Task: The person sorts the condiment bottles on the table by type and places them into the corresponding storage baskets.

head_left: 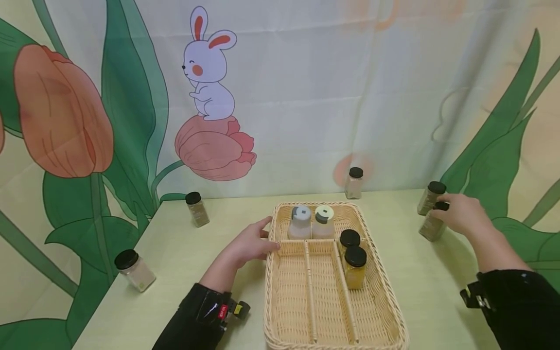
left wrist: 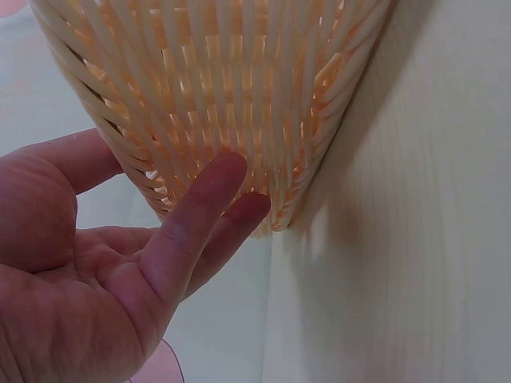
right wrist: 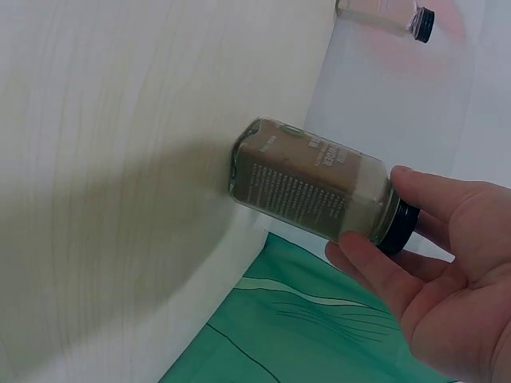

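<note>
My right hand (head_left: 465, 214) pinches a glass spice jar (right wrist: 307, 179) of brown powder near its black lid. The jar tilts, its base close over the table, right beside another black-lidded jar (head_left: 430, 198). At the left rim of a wicker basket (head_left: 268, 291) my left hand (head_left: 251, 242) holds on, thumb over the rim, fingers (left wrist: 200, 215) against the woven outer wall. In the basket's far compartment stand two white-capped bottles (head_left: 300, 223). Two black-lidded jars (head_left: 354, 272) of yellow contents stand on the right side, the nearer one in the right-hand compartment.
On the table's left part stand a pale-filled jar (head_left: 135, 271) and a brown-filled jar (head_left: 198, 210). Behind the basket, another jar (head_left: 354, 183) stands by the printed cloth backdrop (head_left: 297, 97). Dividers (head_left: 309, 291) split the basket's near part into long compartments.
</note>
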The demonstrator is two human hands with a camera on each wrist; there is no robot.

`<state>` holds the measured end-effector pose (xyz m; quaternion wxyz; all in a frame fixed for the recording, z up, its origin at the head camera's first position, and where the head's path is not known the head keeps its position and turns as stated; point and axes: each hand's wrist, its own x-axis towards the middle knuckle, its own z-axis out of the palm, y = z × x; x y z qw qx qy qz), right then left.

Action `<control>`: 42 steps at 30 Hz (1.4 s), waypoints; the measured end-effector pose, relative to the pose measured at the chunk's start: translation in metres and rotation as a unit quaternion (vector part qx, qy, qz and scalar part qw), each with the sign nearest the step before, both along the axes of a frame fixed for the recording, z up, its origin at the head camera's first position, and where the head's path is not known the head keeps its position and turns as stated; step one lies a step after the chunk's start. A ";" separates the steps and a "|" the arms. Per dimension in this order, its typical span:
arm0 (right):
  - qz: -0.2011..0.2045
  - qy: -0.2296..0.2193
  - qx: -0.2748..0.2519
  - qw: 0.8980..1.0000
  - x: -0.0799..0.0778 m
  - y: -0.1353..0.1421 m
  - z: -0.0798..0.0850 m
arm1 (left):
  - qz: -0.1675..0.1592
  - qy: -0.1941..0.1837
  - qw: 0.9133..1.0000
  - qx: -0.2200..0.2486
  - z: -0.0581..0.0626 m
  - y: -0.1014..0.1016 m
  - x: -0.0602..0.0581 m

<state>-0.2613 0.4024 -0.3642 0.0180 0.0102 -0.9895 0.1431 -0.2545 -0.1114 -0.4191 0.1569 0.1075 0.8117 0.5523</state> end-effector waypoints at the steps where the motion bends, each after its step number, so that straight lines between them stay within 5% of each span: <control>1: 0.000 0.001 -0.001 1.000 0.000 -0.001 0.000 | 0.000 -0.001 1.000 0.001 0.000 0.000 0.000; 42: 0.029 0.043 -0.034 0.998 0.004 -0.049 0.050 | 0.004 0.001 1.000 -0.008 0.002 0.001 0.000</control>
